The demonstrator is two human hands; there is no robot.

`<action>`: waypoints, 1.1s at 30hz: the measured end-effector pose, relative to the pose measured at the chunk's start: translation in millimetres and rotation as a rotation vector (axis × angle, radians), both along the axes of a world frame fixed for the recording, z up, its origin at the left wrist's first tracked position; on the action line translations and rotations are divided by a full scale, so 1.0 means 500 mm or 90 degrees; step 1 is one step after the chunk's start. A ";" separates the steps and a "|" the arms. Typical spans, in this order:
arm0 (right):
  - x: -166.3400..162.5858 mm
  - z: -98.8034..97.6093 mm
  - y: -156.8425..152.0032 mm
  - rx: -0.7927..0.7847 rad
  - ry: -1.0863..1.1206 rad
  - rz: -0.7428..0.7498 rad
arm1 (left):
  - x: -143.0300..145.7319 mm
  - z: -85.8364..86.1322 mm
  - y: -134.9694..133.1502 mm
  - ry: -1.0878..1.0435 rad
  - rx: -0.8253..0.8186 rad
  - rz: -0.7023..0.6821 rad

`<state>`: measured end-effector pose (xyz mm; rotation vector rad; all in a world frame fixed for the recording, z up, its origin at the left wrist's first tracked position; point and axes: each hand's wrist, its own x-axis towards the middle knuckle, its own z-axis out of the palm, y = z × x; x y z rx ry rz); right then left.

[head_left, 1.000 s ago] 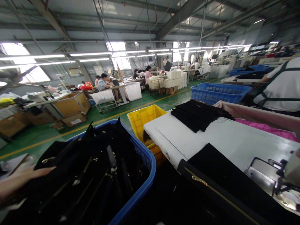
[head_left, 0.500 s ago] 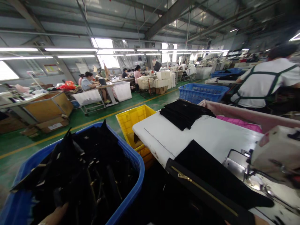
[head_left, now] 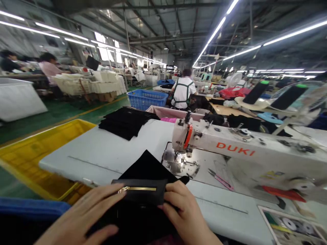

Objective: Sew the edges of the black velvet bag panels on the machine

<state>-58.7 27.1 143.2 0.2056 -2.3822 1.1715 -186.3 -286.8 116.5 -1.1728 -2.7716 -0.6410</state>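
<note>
A black fabric piece (head_left: 146, 166) lies over the front edge of the white sewing table (head_left: 84, 149). Across it runs a dark zippered panel (head_left: 146, 198) with a gold zipper and pull. My left hand (head_left: 88, 214) rests at the panel's left end, fingers stretched out beside the zipper pull and thumb apart. At the other end, the thumb and fingers of my right hand (head_left: 184, 206) pinch the panel's edge. The sewing machine (head_left: 237, 146) stands just beyond, its presser foot and needle plate to the upper right of the fabric.
Stacked black fabric pieces (head_left: 125, 122) lie at the table's far left. Pink-handled thread snips (head_left: 221, 179) are under the machine arm. A yellow crate (head_left: 48, 143) and a blue basket's rim (head_left: 33, 206) stand at left. A co-worker (head_left: 183, 90) sits ahead.
The view has swung right, toward the sewing machine. My left hand has come from the blue basket onto the zippered panel, which now lies nearly level between both hands.
</note>
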 end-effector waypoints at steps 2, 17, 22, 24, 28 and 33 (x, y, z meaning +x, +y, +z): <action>0.009 0.019 -0.006 0.014 0.020 0.005 | -0.003 0.047 0.119 -0.064 0.019 -0.088; 0.039 0.131 -0.002 0.014 0.117 -0.098 | -0.002 0.166 0.225 -0.578 0.390 -0.075; 0.036 0.137 -0.003 -0.021 0.115 -0.108 | 0.013 0.173 0.226 -0.676 0.440 -0.039; 0.038 0.136 -0.002 -0.020 0.109 -0.110 | 0.014 0.171 0.224 -0.688 0.408 -0.067; 0.043 0.129 -0.002 -0.025 0.098 -0.119 | 0.016 0.164 0.222 -0.725 0.402 -0.041; 0.049 0.126 0.001 -0.031 0.068 -0.111 | 0.032 0.164 0.223 -0.732 0.473 -0.002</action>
